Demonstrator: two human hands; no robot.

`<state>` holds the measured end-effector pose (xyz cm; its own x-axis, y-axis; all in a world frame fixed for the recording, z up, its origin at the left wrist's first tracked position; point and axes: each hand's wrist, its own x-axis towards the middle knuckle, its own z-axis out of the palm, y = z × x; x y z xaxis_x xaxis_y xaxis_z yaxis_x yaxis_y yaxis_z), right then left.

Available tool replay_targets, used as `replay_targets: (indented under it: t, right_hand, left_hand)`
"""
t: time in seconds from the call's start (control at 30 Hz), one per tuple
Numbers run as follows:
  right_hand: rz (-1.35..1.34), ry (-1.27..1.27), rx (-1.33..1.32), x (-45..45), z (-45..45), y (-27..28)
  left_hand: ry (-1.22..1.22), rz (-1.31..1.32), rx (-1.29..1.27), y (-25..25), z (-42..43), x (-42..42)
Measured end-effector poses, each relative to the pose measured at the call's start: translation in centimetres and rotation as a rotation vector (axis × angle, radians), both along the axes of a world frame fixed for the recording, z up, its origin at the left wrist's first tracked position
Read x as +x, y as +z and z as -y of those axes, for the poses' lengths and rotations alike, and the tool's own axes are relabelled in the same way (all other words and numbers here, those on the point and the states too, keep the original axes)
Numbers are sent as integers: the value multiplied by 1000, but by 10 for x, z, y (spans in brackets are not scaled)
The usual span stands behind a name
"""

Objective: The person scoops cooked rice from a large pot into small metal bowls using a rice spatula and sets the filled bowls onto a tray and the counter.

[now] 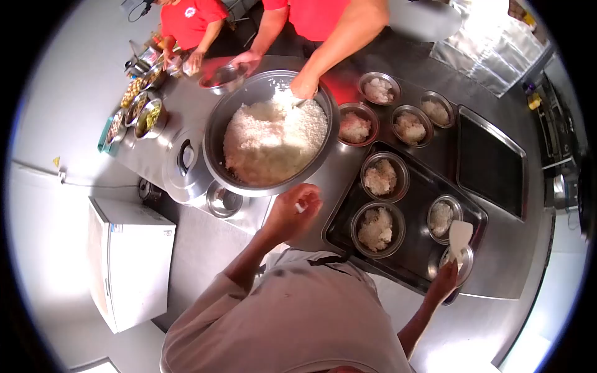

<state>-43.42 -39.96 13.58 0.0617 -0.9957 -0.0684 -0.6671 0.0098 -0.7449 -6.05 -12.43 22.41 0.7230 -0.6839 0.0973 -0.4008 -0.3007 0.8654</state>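
My right hand [445,281], at the lower right, is closed on a white rice paddle [460,234], its blade pointing away from me. Beneath the paddle is a metal bowl [467,271], partly hidden by my hand. My left hand [295,212] is raised by the near rim of a large pot [214,163] heaped with white rice [273,140]. Its fingers are loosely curled and apart; a small pale spot shows between them. Metal bowls of rice [377,230] stand on a dark tray [345,217] near my right arm.
Across the table, a co-worker in red has one hand [305,86] in the pot and the other hand [247,60] on a metal bowl [224,78]. More rice bowls [354,124] and a second tray [491,161] lie right. A lid [186,166] and food bowls [151,119] are left.
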Motion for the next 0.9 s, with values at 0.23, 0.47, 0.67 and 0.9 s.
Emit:
replay_targets:
  t: [0.23, 0.47, 0.67, 0.9]
  right_hand:
    - [284, 361, -71, 72, -19, -20]
    - [398, 450, 186, 154, -90, 7]
    - [366, 308, 237, 190, -144, -8]
    - [338, 95, 269, 218, -168, 40]
  left_hand:
    - [432, 20, -186, 0, -106, 46]
    - [759, -95, -298, -48, -212, 273]
    - [874, -143, 77, -153, -218, 489]
    - [965, -237, 177, -163, -136, 589]
